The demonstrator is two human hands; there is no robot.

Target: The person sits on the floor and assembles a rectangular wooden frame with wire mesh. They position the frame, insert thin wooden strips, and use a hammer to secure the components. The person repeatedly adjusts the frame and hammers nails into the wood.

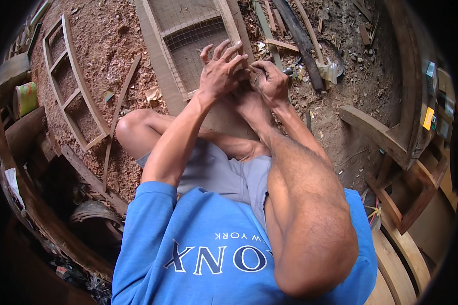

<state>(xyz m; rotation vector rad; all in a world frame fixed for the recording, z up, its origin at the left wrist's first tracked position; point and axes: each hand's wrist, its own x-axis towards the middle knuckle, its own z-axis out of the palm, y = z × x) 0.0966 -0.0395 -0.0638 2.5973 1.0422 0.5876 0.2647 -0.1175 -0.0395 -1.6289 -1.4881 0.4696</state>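
A wooden frame with wire mesh across its opening lies on a flat board in front of me. My left hand is over the frame's near right corner, its fingers spread and raised. Its thumb side is hidden against the wood beside my other hand. Just right of that corner, my right hand is closed in a pinch. Whatever its fingertips hold is too small or covered to make out. My bare foot rests on the board, right under both hands.
A ladder-like wooden frame lies on wood shavings to the left, near a thin strip. At the far right of the board are a dark pole and a clear plastic bag. Curved timber pieces stand at the right.
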